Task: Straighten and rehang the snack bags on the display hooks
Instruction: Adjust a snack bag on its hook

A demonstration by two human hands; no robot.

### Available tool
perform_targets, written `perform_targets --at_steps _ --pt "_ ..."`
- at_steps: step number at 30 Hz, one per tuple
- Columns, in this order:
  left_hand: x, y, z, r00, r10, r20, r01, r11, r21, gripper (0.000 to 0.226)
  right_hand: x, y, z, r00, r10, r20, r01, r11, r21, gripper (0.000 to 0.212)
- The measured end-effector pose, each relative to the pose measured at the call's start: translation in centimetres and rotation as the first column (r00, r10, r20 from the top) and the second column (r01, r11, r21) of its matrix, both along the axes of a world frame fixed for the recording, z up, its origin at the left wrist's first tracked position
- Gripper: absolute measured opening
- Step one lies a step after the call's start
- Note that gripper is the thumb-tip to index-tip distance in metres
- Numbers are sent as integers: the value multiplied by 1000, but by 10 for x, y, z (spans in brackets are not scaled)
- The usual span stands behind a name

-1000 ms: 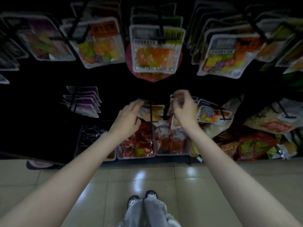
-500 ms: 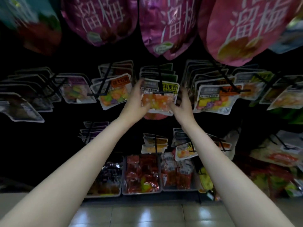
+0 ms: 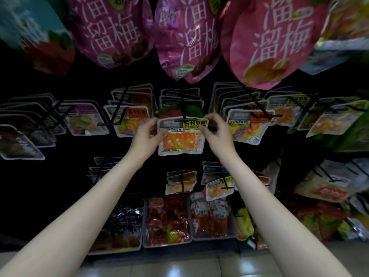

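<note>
Holding one snack bag (image 3: 180,136) at centre of the middle row, both hands at its upper corners.

- Item: clear pouch of orange and yellow sweets, yellow-and-grey header; long axis roughly vertical, hanging square, header at the cross-tip of a black display hook (image 3: 182,108).
- Left hand (image 3: 146,136): grip closed on the bag's left edge, thumb on the front face, forearm reaching up from lower left.
- Right hand (image 3: 216,134): fingers pinching the header's right corner, wrist bent inward.
- Relation: bag lies between the hands, equally near each; hook rod runs far-to-near straight above the header.
- Judgement: header hole must slide back along the rod; whether it is threaded cannot be told.
- Neighbours: pink pouches (image 3: 187,37) overhead.
</note>
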State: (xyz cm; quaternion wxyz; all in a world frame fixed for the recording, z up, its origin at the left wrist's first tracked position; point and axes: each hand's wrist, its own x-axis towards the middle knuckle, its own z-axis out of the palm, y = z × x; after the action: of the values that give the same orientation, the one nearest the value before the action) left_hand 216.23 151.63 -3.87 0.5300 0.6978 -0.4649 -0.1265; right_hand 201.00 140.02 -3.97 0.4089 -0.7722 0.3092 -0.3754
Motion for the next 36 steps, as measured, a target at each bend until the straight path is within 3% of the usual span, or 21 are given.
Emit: perform_targets --at_steps 4,9,15,19,23,25,31,36 --pt "2 9 6 995 -80 -51 78 996 -48 16 -5 7 3 995 78 68 -85 991 104 16" --pt "3 9 3 994 -98 -46 96 994 -47 27 -11 8 8 988 123 92 -132 986 106 23" --pt "4 20 2 990 -141 -27 140 990 -25 22 -20 15 5 975 195 111 -201 979 47 22" --pt "8 44 -16 985 -156 -72 161 985 61 25 -20 28 -10 966 252 -66 -255 965 -53 14" --pt "21 61 -27 993 6 -114 -4 1000 22 23 9 42 -16 942 237 -237 -271 955 -123 11" --pt "29 69 -25 989 83 -125 -83 997 0 24 27 50 -14 935 254 -249 -295 944 -146 11" --pt "46 95 -19 991 88 -102 -84 996 36 22 54 61 -21 923 348 -163 -349 937 23 2" --pt "46 96 -21 996 66 -52 -62 996 70 19 51 65 -30 927 353 -130 -337 932 130 8"
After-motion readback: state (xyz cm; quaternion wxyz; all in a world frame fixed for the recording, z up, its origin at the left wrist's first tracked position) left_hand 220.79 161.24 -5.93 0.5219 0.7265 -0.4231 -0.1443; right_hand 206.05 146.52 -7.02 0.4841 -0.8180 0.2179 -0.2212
